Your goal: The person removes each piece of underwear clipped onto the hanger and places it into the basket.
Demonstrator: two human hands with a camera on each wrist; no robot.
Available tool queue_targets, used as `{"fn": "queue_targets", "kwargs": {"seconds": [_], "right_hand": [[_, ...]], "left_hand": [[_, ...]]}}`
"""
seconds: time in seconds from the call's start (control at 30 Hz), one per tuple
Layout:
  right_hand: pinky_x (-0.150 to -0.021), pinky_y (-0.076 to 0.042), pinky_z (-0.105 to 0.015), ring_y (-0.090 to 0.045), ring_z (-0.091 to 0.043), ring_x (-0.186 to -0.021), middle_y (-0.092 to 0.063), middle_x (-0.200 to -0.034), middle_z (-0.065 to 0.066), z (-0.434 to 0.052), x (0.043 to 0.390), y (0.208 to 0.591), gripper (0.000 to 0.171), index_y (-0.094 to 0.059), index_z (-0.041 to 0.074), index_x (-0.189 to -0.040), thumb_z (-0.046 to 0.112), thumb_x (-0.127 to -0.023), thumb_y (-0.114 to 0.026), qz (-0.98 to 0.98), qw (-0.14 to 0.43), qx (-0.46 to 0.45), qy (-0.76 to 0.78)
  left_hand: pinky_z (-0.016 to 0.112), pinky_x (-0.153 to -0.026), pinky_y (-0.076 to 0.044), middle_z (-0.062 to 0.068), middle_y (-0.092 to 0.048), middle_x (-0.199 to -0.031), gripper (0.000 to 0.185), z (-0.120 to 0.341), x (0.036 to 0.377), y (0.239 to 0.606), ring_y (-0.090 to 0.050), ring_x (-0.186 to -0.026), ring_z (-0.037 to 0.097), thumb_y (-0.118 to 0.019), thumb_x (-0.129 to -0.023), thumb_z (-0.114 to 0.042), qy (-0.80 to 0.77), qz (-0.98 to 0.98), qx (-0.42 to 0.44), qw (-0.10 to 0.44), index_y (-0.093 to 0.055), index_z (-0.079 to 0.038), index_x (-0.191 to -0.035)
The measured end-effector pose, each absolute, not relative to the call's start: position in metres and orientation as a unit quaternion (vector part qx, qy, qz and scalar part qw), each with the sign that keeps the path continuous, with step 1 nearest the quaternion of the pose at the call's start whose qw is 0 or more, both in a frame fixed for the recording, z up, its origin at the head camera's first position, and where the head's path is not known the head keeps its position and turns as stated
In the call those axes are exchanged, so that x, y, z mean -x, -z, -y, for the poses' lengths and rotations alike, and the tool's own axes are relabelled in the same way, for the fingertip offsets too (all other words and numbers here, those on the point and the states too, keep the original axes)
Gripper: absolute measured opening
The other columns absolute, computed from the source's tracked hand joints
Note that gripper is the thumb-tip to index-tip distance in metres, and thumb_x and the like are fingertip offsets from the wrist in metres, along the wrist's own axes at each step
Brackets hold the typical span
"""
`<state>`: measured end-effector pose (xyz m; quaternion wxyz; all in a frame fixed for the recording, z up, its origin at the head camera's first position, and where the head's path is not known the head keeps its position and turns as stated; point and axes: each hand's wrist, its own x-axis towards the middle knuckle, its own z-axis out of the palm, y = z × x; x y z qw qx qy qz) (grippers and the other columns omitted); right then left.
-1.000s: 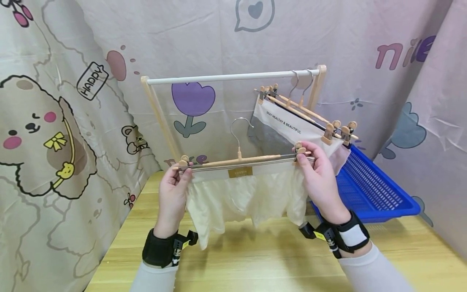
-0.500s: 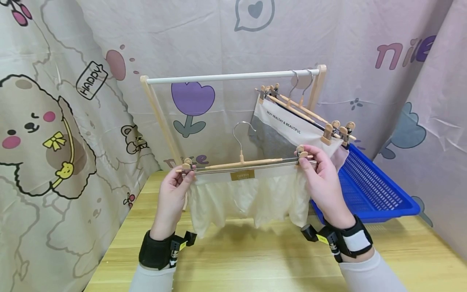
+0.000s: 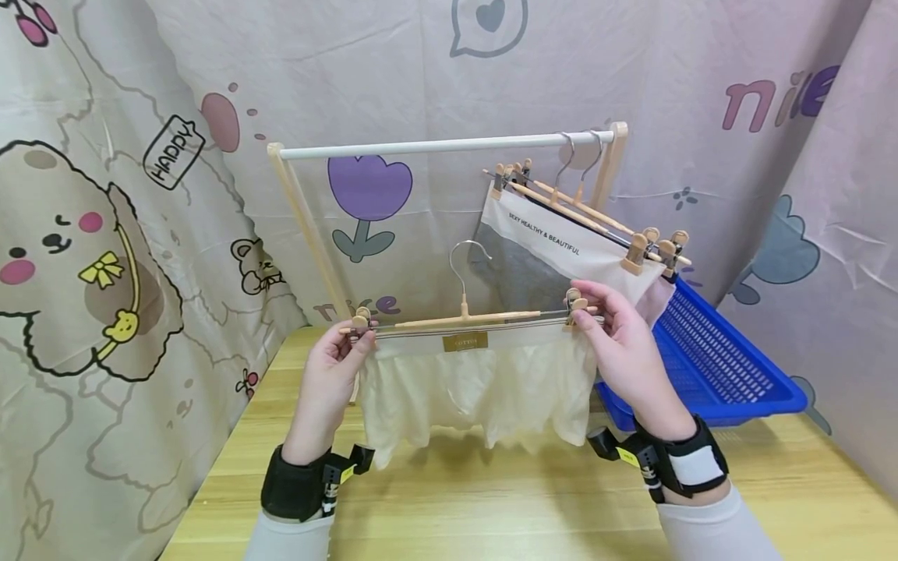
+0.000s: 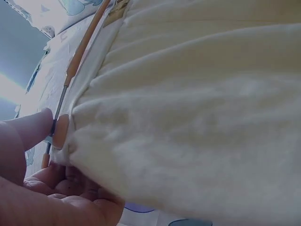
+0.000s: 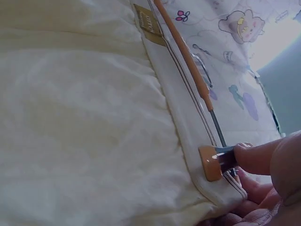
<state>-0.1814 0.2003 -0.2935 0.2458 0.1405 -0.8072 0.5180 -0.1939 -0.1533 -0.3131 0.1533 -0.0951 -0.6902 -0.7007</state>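
Note:
A pair of cream underpants [image 3: 477, 382] with a gold waistband label [image 3: 465, 341] hangs from a wooden clip hanger [image 3: 463, 318], its metal hook pointing up. My left hand [image 3: 331, 374] pinches the hanger's left end, where the left wrist view shows a wooden clip [image 4: 60, 132] on the waistband, the thumb against it. At the other end my right hand [image 3: 626, 351] holds the right clip [image 5: 209, 163], thumb pressed on its metal part and fingers behind the waistband. The hanger is level, held in front of the rack and over the table.
A rack with a white rail [image 3: 435, 146] stands behind. Two clip hangers hang at its right end, the front one bearing white-and-grey underpants [image 3: 533, 257]. A blue plastic basket [image 3: 730, 374] is on the right of the wooden table [image 3: 477, 506]. A printed curtain [image 3: 435, 86] surrounds the table.
Both hands have lowered the hanger slightly and still hold its two ends. The underpants on the rack have shifted a little.

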Motion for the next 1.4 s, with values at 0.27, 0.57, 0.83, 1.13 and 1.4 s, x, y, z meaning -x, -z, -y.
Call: {"fn": "queue_targets", "kwargs": {"seconds": [0.27,0.57,0.83,1.13,1.4], "right_hand": [[-0.078,-0.047,-0.009,-0.055,0.004,-0.101,-0.063,-0.121,-0.013,-0.207,0.180,0.293,0.039,-0.055,0.004,-0.146,0.008,-0.107,-0.055,0.828,0.239,-0.167,-0.480],[-0.082,-0.048,-0.006,-0.058,0.006,-0.102,-0.068,-0.120,-0.018,-0.211,0.177,0.290,0.036,-0.058,0.003,-0.141,0.011,-0.106,-0.057,0.850,0.224,-0.173,-0.444],[-0.082,-0.044,-0.003,-0.053,0.016,-0.098,-0.070,-0.119,-0.016,-0.210,0.176,0.291,0.034,-0.061,0.003,-0.137,0.009,-0.103,-0.062,0.870,0.237,-0.178,-0.395],[-0.080,-0.047,-0.006,-0.059,0.005,-0.093,-0.071,-0.111,-0.012,-0.211,0.175,0.290,0.033,-0.064,0.005,-0.133,0.010,-0.101,-0.067,0.883,0.223,-0.181,-0.370],[-0.082,-0.046,-0.006,-0.057,0.008,-0.100,-0.068,-0.120,-0.015,-0.210,0.172,0.289,0.030,-0.062,0.003,-0.132,0.009,-0.103,-0.063,0.874,0.218,-0.191,-0.390]], "left_hand": [[0.018,-0.090,-0.052,-0.011,-0.070,-0.109,0.013,0.159,0.194,0.313,-0.064,-0.102,0.004,-0.063,-0.101,-0.003,0.680,0.714,0.102,0.133,-0.065,0.002,-0.113],[0.020,-0.078,-0.051,-0.014,-0.067,-0.097,0.016,0.164,0.196,0.310,-0.062,-0.088,0.006,-0.064,-0.100,0.000,0.640,0.756,0.084,0.107,-0.063,0.006,-0.115],[0.019,-0.081,-0.052,-0.014,-0.067,-0.099,0.019,0.172,0.199,0.314,-0.063,-0.090,0.005,-0.063,-0.100,0.000,0.617,0.774,0.107,0.098,-0.062,0.009,-0.117],[0.021,-0.078,-0.052,0.001,-0.069,-0.099,0.014,0.177,0.200,0.314,-0.062,-0.085,0.006,-0.064,-0.101,-0.003,0.576,0.804,0.120,0.087,-0.063,0.008,-0.109],[0.025,-0.075,-0.051,0.014,-0.069,-0.103,0.016,0.181,0.198,0.313,-0.061,-0.090,0.015,-0.065,-0.102,-0.010,0.516,0.842,0.149,0.048,-0.065,0.003,-0.111]]}}
